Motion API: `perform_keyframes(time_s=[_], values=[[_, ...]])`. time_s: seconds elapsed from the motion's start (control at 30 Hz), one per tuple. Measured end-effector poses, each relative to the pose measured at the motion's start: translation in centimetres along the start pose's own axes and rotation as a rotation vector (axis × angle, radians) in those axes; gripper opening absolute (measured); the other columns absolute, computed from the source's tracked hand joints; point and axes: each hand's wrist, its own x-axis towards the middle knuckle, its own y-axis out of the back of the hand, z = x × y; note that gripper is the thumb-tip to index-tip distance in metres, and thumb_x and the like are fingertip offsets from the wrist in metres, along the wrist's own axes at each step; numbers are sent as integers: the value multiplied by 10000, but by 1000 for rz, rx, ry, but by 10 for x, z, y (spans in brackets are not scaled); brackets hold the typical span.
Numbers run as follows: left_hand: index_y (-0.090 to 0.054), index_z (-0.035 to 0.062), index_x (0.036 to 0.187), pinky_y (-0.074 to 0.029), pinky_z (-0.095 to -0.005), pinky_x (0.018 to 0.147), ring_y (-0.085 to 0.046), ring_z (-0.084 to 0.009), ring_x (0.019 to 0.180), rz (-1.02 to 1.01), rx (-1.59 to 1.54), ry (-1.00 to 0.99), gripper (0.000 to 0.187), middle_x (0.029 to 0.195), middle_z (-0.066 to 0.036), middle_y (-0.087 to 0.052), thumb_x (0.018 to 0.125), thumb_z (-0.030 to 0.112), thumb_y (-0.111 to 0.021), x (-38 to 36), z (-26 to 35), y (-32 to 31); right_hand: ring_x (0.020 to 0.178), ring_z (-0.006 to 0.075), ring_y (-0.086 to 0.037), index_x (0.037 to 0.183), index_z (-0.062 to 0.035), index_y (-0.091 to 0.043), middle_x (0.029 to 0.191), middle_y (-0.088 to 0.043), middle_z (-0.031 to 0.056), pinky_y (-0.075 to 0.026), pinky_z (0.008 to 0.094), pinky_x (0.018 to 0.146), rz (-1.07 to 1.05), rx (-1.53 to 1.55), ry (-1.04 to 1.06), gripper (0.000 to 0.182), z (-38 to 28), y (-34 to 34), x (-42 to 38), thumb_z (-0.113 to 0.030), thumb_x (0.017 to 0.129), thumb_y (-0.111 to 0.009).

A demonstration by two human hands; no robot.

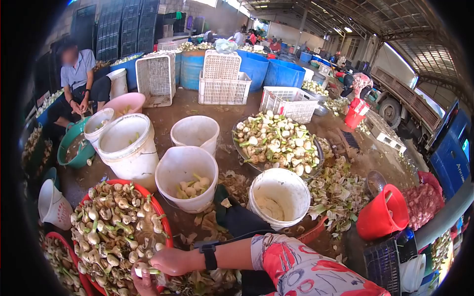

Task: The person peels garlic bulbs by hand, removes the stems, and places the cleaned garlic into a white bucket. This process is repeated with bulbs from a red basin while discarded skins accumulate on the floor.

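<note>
My right hand (170,260), with a black band at its wrist, is closed beside a garlic bulb (139,270) at the near edge of a red basin (164,217). My left hand (143,283) holds this bulb from below, its fingers curled round it. A green stem sticks out of the bulb toward my right hand. The basin is heaped with untrimmed garlic (106,232). Whether my right hand grips the stem or something else is hidden.
Ahead stand a white bucket with some bulbs (186,163) and another white bucket (279,197). Beyond is a wide pan of garlic (276,143). Peelings (335,192) lie at the right, near a red bucket (382,212). A seated person (78,74) works at the upper left.
</note>
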Motion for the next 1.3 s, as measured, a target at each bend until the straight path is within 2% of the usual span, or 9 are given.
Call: perform_keyframes(time_s=[0.07,0.23,0.5,0.67,0.7,0.77,0.9,1.03,1.3], values=[[-509,34,999,-459,-309,690,-543,-209,825,14,387,-321,320,930,-101,-552,857,316,-456,-1,7,-6,663,364,-504,683,-21,-489,646,-511,174,-389,426,587,-41,-68,49,114,-4,7,-3,-128,724,-490],[-506,29,979,-457,-302,675,-536,-190,795,-51,-815,416,278,905,-80,-550,843,272,-488,-10,-24,-3,650,346,-499,682,-12,-488,656,-510,151,-387,413,567,-2,-34,170,97,-9,16,0,-97,725,-508],[-473,54,981,-381,-198,537,-502,-96,672,-34,-768,311,377,837,-10,-522,749,322,-603,-4,45,-19,659,348,-501,710,-12,-494,666,-514,154,-388,414,564,-150,-131,69,157,-7,32,3,-152,782,-485],[-482,51,969,-383,-195,550,-487,-90,669,-77,-343,311,394,806,-37,-497,883,401,-322,-10,28,-11,638,362,-495,695,-6,-500,660,-520,161,-372,418,547,-376,-6,76,232,-11,33,7,-212,796,-459],[-514,36,943,-400,-214,563,-504,-107,667,-66,110,21,460,815,-55,-511,887,430,-282,-5,31,-14,625,364,-494,680,-5,-502,655,-522,161,-369,420,543,-477,-68,94,265,-11,32,7,-233,803,-444],[-539,1,864,-387,-285,607,-451,-141,631,-41,-148,345,451,694,-65,-479,888,386,-305,-6,47,-19,628,362,-504,663,-22,-511,671,-538,159,-391,417,558,-409,-201,119,249,-9,29,3,-228,783,-441],[-536,1,936,-408,-272,580,-487,-139,635,-172,-79,310,384,717,-71,-522,866,362,-426,-6,41,-12,665,338,-530,698,-60,-542,677,-543,130,-433,388,585,-271,-194,215,146,5,21,2,-190,726,-483],[-495,-6,1004,-391,-194,602,-466,-64,689,-129,-157,194,328,782,-15,-514,819,260,-545,-6,25,-17,560,336,-515,579,-18,-505,588,-508,165,-410,414,513,-133,-256,-99,155,-24,23,7,-127,689,-518],[-472,-6,1069,-392,-243,750,-480,-116,847,-54,-522,207,305,933,-67,-525,865,217,-440,-6,28,-12,507,264,-447,655,1,-488,594,-489,166,-369,339,504,-243,92,-384,218,-24,24,9,-171,788,-503]])
